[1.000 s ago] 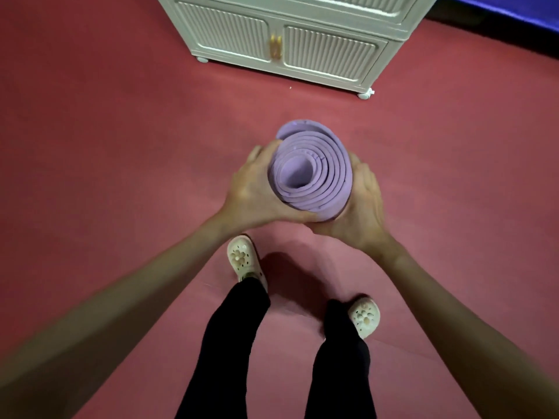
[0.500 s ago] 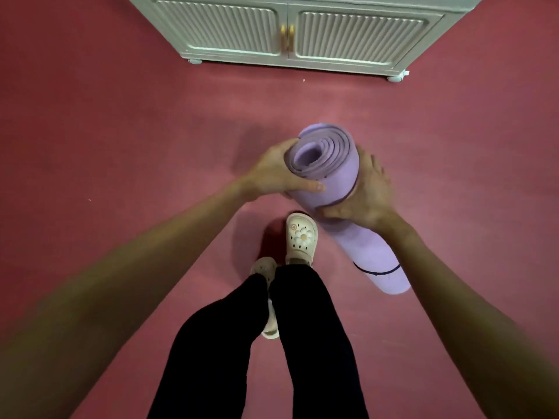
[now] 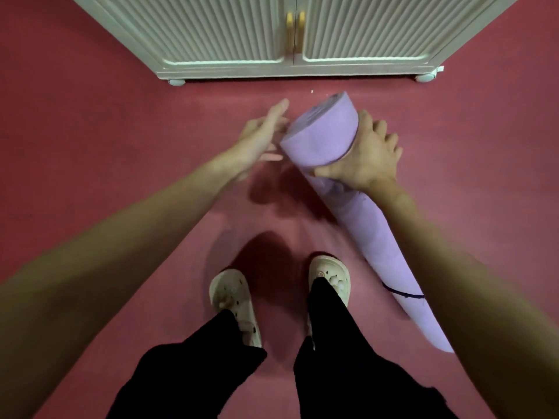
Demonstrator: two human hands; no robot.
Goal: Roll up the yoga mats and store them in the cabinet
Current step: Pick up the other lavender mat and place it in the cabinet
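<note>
A rolled purple yoga mat (image 3: 320, 137) slants from upper centre down to the lower right, its top end pointing toward the cabinet. My right hand (image 3: 363, 158) grips the roll near its top end from the right side. My left hand (image 3: 260, 137) hovers just left of the roll with fingers spread, off the mat. The cream cabinet (image 3: 230, 34) with ribbed doors stands straight ahead, both doors closed, with gold handles (image 3: 295, 31) at the middle.
Red carpet (image 3: 90, 146) covers the floor all around. My feet in cream clogs (image 3: 233, 300) stand below the mat, about a step from the cabinet. Small round cabinet feet (image 3: 177, 82) rest on the carpet.
I have stepped closer to the cabinet. My left hand has let go of the roll and opened. The mat has tipped so its top end points toward the doors.
</note>
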